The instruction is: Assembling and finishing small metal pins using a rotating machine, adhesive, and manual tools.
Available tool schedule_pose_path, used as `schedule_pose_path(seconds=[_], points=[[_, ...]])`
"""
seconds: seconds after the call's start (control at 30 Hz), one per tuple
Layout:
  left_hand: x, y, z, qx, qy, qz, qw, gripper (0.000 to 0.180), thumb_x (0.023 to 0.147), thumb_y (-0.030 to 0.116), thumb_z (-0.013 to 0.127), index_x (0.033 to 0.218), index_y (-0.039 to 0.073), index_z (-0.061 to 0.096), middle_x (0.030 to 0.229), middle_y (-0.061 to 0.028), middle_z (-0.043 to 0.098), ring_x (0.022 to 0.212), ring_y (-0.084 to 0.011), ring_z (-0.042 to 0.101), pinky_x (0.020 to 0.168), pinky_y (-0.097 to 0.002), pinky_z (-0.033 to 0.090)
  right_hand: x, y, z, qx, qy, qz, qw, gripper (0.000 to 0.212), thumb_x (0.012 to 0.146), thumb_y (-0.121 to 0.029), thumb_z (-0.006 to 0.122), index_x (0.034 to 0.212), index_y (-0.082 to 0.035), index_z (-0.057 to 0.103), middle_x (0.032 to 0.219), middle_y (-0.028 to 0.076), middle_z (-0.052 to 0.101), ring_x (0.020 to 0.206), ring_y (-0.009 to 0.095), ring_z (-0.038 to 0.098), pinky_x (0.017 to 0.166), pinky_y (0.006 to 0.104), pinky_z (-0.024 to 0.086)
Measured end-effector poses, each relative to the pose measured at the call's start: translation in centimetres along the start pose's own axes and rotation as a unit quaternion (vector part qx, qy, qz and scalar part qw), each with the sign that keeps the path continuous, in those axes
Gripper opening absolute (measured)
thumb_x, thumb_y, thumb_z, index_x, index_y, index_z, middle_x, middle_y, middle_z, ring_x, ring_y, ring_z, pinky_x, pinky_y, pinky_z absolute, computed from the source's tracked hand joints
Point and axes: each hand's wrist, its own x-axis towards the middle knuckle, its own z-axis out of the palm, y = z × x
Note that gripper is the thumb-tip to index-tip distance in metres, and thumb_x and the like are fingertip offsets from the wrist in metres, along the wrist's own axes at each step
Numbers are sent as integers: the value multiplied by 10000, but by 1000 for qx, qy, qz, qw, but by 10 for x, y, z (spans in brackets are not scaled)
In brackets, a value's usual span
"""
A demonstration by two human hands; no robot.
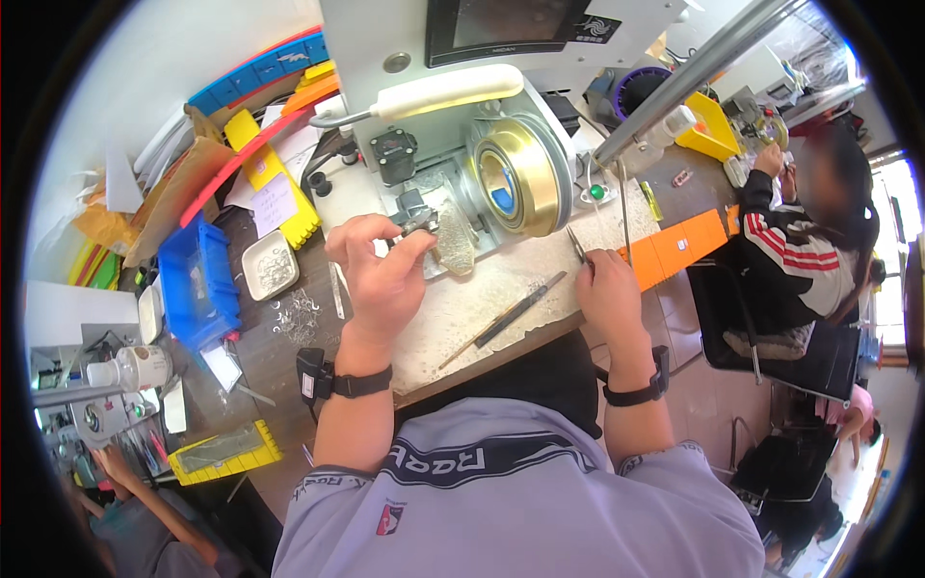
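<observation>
My left hand [378,275] is at the machine, thumb and forefinger closed around a small metal clamp [416,212] on its front. Whether a tiny part sits between the fingertips is hidden. Just right of the clamp is a grey, dusty-looking pad [455,239]. Beyond it stands a large gold-coloured wheel [528,178] with a blue piece at its hub. My right hand [611,294] grips dark metal tweezers [577,247], their tips pointing away from me toward the machine. Between my hands, a dark slim tool [520,310] and a thin brown stick [464,350] lie on the pale work sheet [434,332].
A white lamp [448,91] overhangs the machine. To the left are a blue bin [198,279], a white dish [252,289] and loose metal bits [299,318]. An orange strip [679,252] runs right, toward a seated co-worker [800,231]. Another person's hand [118,469] shows lower left.
</observation>
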Motion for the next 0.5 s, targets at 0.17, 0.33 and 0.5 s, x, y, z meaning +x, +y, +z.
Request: schedule_pose_path(seconds=[0.17, 0.33, 0.5], points=[[6, 2, -7, 9, -10, 0, 1000, 275, 633, 12, 804, 853, 167, 747, 957, -30, 514, 999, -262, 494, 882, -396, 347, 6, 0, 8, -22, 32, -6, 999, 159, 921, -155, 596, 920, -2, 640, 876, 183, 653, 845, 387, 645, 760, 476, 525], [15, 16, -20, -35, -57, -40, 997, 147, 735, 97, 814, 856, 149, 748, 974, -40, 517, 1000, -270, 496, 907, -413, 343, 1, -1, 22, 87, 120, -6, 989, 116, 915, -117, 611, 902, -2, 622, 851, 178, 635, 790, 374, 625, 707, 458, 497], [30, 24, -31, -108, -87, -135, 981, 101, 832, 166, 788, 888, 103, 733, 1008, -62, 523, 1001, -267, 500, 949, -401, 353, -6, 5, 35, 199, 186, 0, 962, 95, 923, -88, 623, 888, -1, 607, 799, 151, 603, 724, 325, 591, 652, 414, 458]])
